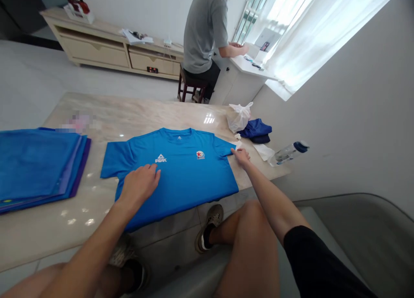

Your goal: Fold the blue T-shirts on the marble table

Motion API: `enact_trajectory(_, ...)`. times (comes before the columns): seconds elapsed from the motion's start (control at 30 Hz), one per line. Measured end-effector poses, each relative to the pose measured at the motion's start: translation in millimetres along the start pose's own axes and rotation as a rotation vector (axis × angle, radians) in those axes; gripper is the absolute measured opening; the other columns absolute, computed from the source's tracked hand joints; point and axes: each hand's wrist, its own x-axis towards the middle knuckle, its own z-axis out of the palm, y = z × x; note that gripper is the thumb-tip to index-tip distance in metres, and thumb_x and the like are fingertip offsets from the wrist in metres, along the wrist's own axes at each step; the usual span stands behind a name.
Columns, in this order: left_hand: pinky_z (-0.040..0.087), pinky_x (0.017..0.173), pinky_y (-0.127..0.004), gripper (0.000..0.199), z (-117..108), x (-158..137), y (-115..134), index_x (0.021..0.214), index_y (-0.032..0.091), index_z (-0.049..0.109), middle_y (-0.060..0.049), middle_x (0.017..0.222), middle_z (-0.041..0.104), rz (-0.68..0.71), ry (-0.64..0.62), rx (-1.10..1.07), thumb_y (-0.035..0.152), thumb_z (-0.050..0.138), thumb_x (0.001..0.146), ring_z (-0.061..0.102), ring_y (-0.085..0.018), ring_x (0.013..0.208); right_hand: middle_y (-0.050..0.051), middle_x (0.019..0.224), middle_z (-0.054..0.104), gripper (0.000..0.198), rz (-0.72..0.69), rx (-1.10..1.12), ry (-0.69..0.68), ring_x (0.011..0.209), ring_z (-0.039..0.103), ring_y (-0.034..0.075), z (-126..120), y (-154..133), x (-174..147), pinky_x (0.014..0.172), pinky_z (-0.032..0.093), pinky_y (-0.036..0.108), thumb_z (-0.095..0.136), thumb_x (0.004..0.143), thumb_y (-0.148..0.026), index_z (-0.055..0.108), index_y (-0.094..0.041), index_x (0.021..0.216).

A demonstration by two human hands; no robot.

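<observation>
A blue T-shirt [181, 186] lies spread on the marble-patterned table, its collar away from me and its lower edge hanging over the near side. It carries a white PEAK logo and a small round red-and-white badge. My left hand [140, 183] rests on the front of the shirt just below the PEAK logo, its fingers lying on the cloth. At the other side, my right hand [242, 156] pinches the hem of the sleeve on the right. The opposite sleeve lies flat, with no hand on it.
A pile of folded blue and purple clothes [35, 164] sits on the left of the table [106, 106]. To the right are a white plastic bag [238, 117], dark blue cloth [257, 129] and a water bottle [289, 153]. A person [205, 30] sits beyond on a stool.
</observation>
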Motion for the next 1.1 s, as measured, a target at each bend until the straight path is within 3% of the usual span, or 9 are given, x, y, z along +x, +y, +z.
enact_trajectory(0.1,0.061,0.084,-0.045,0.055,4,14,11,0.137,0.013,0.074,-0.021,0.129,0.08,0.035,-0.017,-0.037,0.036,0.029,0.115,0.078,-0.04,0.114,0.019,0.137,0.073,0.055,-0.002,0.119,0.047,0.136,0.064,0.039,12,-2,21,0.117,0.05,0.051,0.08,0.086,-0.064,0.075,-0.022,0.122)
enact_trajectory(0.2,0.062,0.085,-0.047,0.058,4,25,17,0.139,0.013,0.074,-0.021,0.134,0.079,0.035,0.005,-0.1,0.037,0.027,0.116,0.077,-0.04,0.118,0.011,0.111,0.079,0.05,-0.087,0.253,0.059,0.116,0.071,0.032,11,-6,37,0.104,0.056,0.041,0.078,0.086,-0.065,0.076,-0.021,0.109)
enact_trajectory(0.43,0.063,0.091,-0.049,0.055,14,31,21,0.14,0.021,0.075,-0.017,0.138,0.077,0.03,0.045,-0.2,0.044,0.032,0.114,0.072,-0.04,0.126,0.013,0.114,0.08,0.06,-0.142,0.485,0.107,0.102,0.076,0.025,6,-9,36,0.087,0.063,0.035,0.055,0.105,-0.063,0.061,-0.016,0.142)
enact_trajectory(0.53,0.063,0.097,-0.051,0.052,21,29,21,0.138,0.021,0.075,-0.018,0.136,0.077,0.043,0.057,-0.195,0.044,0.036,0.112,0.07,-0.04,0.128,0.019,0.12,0.082,0.059,-0.172,0.479,0.105,0.109,0.077,0.029,-1,-13,26,0.096,0.063,0.04,0.062,0.103,-0.056,0.064,-0.013,0.144)
enact_trajectory(0.63,0.061,0.106,-0.052,0.05,23,25,23,0.138,0.018,0.075,-0.019,0.136,0.077,0.081,0.049,-0.205,0.041,0.039,0.112,0.069,-0.04,0.13,0.025,0.128,0.081,0.046,-0.259,0.31,0.129,0.121,0.076,0.035,-12,-26,16,0.111,0.058,0.044,0.059,0.105,-0.041,0.074,-0.01,0.135)
enact_trajectory(0.77,0.061,0.105,-0.052,0.051,21,23,26,0.139,0.016,0.075,-0.019,0.137,0.076,0.09,0.013,-0.186,0.039,0.038,0.112,0.069,-0.039,0.13,0.024,0.131,0.081,0.04,-0.398,0.162,0.235,0.131,0.073,0.039,-21,-55,-3,0.118,0.055,0.05,0.053,0.109,-0.036,0.079,-0.013,0.13)
enact_trajectory(0.9,0.061,0.105,-0.049,0.05,21,25,25,0.141,0.017,0.073,-0.018,0.14,0.075,0.089,0.022,-0.156,0.039,0.038,0.113,0.069,-0.038,0.13,0.016,0.123,0.082,0.048,-0.589,0.477,0.141,0.107,0.082,0.032,-22,-83,-27,0.086,0.07,0.042,0.062,0.109,-0.053,0.075,-0.017,0.137)
enact_trajectory(1.0,0.061,0.106,-0.049,0.051,22,27,25,0.144,0.016,0.071,-0.019,0.143,0.073,0.092,0.022,-0.145,0.039,0.038,0.113,0.068,-0.038,0.13,0.011,0.119,0.081,0.057,-0.63,0.701,0.063,0.079,0.082,0.021,-24,-87,-39,0.057,0.064,0.027,0.061,0.108,-0.063,0.07,-0.018,0.141)
enact_trajectory(1.1,0.061,0.106,-0.049,0.051,23,27,25,0.146,0.017,0.07,-0.019,0.145,0.071,0.091,0.014,-0.148,0.04,0.039,0.113,0.067,-0.038,0.133,0.009,0.108,0.082,0.049,-0.564,0.627,0.083,0.065,0.077,0.016,-26,-78,-45,0.047,0.057,0.022,0.055,0.11,-0.057,0.071,-0.016,0.132)
